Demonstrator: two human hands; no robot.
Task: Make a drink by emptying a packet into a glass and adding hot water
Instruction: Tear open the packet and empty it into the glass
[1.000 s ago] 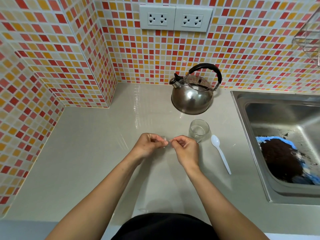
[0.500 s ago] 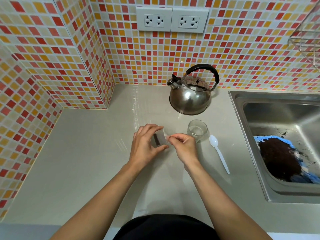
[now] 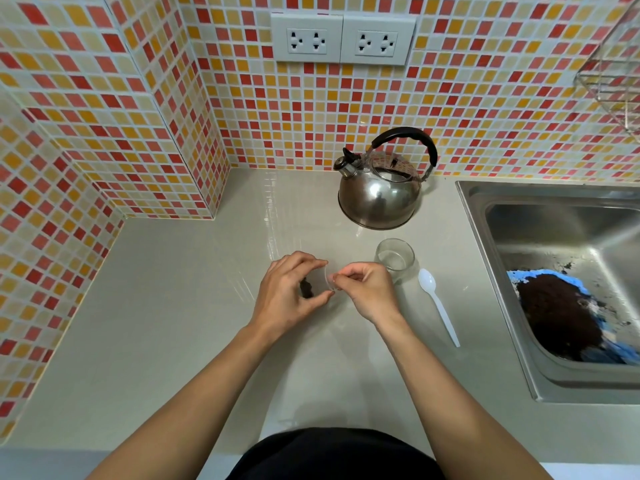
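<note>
Kettle (image 3: pixel 379 199) parked at twelve o'clock, glass (image 3: pixel 394 255) just short of it, ready for pouring. Left hand (image 3: pixel 289 294) curled around a small clear packet (image 3: pixel 320 284) of dark powder; right hand (image 3: pixel 367 291), at three o'clock of it, pinching the top edge, probably to tear it open

packet (image 3: pixel 318 285): mostly hidden behind my left hand (image 3: pixel 289 299); clear film too faint to trace its edges
packet top: my right hand (image 3: pixel 369 292) pinches it, torn or not I can't tell
glass (image 3: pixel 395 255): near side hidden by my right hand
wire rack (image 3: pixel 613 71): cut off at right edge
sink (image 3: pixel 485 216): cut off at right
</note>
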